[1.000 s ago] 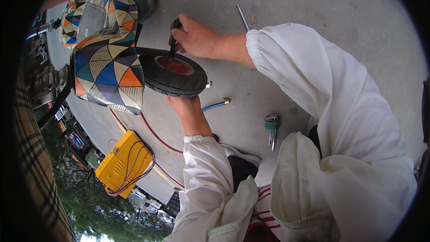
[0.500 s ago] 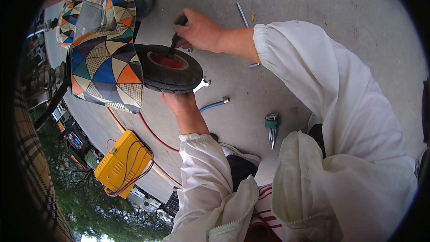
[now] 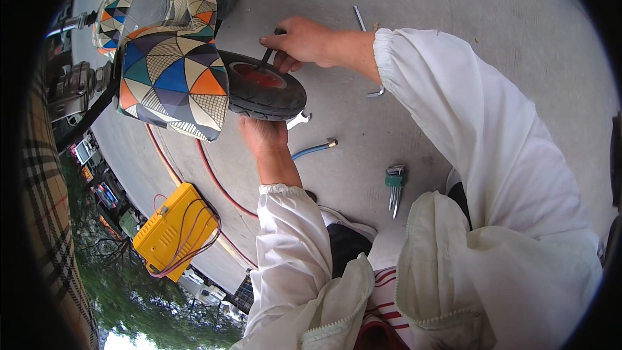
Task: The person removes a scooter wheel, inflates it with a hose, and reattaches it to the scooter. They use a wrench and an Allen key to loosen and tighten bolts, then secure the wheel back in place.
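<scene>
A small wheel with a black tyre (image 3: 278, 100) and red hub (image 3: 259, 76) juts out from under a cover patterned in coloured triangles (image 3: 172, 68). My left hand (image 3: 262, 135) grips the tyre from the near side, its fingers partly hidden behind the rubber. Above the hub, my right hand (image 3: 301, 42) is closed round a slim black tool (image 3: 267, 56), whose lower end reaches down to the hub; its exact kind is unclear. An open-ended spanner (image 3: 299, 119) lies on the ground by the tyre, partly covered by it.
Hex keys in a green holder (image 3: 394, 181) lie right of a blue hose end (image 3: 315, 149) with a brass tip. A metal rod (image 3: 359, 18) lies beyond my right forearm. At left are a yellow box with wires (image 3: 175, 230) and a red hose (image 3: 223, 191).
The wheel and patterned cover sit slightly farther right and up in the picture. Both hands have stayed with the wheel, and the black tool still points down into the hub.
</scene>
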Demonstrator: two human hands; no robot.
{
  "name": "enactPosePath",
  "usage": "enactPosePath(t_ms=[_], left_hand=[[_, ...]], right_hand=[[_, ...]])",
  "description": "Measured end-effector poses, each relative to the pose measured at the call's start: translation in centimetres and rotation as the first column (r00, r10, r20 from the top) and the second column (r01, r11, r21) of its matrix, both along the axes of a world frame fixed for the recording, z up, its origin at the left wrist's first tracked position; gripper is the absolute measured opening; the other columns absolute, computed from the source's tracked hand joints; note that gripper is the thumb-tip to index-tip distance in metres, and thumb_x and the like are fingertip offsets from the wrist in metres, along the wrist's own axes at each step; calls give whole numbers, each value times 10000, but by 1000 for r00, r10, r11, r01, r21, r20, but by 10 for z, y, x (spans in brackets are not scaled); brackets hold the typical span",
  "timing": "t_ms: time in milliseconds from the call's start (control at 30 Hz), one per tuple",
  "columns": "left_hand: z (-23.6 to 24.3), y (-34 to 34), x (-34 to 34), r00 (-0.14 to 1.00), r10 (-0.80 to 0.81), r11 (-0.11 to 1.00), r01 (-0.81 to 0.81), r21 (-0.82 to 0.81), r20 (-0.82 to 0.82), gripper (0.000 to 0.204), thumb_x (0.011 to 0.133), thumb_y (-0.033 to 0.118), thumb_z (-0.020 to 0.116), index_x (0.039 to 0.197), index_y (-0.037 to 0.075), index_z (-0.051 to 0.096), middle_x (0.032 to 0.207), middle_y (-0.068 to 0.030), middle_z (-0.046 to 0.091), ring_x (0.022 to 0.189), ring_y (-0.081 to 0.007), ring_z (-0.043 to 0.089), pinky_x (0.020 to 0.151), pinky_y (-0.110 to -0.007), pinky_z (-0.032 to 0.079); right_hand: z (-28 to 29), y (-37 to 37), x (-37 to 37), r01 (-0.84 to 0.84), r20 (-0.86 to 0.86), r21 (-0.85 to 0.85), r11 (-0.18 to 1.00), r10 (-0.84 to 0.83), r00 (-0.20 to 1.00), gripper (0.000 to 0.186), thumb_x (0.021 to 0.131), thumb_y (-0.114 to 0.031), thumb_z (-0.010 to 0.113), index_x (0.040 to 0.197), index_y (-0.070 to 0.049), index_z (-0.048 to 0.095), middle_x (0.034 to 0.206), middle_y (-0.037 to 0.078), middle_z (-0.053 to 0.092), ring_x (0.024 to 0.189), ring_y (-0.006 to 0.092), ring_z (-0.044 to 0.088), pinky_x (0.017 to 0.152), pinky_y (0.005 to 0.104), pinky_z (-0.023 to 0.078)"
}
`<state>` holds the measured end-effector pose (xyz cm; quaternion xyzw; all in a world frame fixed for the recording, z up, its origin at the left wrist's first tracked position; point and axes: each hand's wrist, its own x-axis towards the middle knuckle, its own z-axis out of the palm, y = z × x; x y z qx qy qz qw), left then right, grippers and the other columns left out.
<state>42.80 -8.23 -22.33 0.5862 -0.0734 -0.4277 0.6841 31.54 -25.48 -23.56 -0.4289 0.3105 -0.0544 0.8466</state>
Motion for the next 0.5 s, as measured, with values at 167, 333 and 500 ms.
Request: enactPosePath(t_ms=[167,333,500], left_hand=[[-1,-4,-5,997,46,996,-50,-74,-54,307,952,138,534,1218,-15,518,1199,-152,598,1075,-282,604,928,-418,512],[5,7,2,992,39,988,-56,-142,-118,331,938,82,511,1251,-20,477,1195,-129,589,1094,-250,591,939,-358,486],[8,10,3,984,69,981,-97,-167,-165,384,839,-36,469,1223,-25,479,988,-86,601,811,-168,577,762,-270,475]], right_hand=[[10,15,-6,127,-174,-436,891,-222,959,546,933,-434,562,1199,36,486,1089,195,601,985,231,600,843,368,484],[59,55,-36,45,83,-682,730,16,996,683,865,-476,640,1265,40,440,1182,187,542,1091,272,542,931,370,446],[62,91,-15,37,43,-827,562,-2,999,661,729,-242,735,1235,38,413,1148,236,559,1056,386,574,908,414,467]])
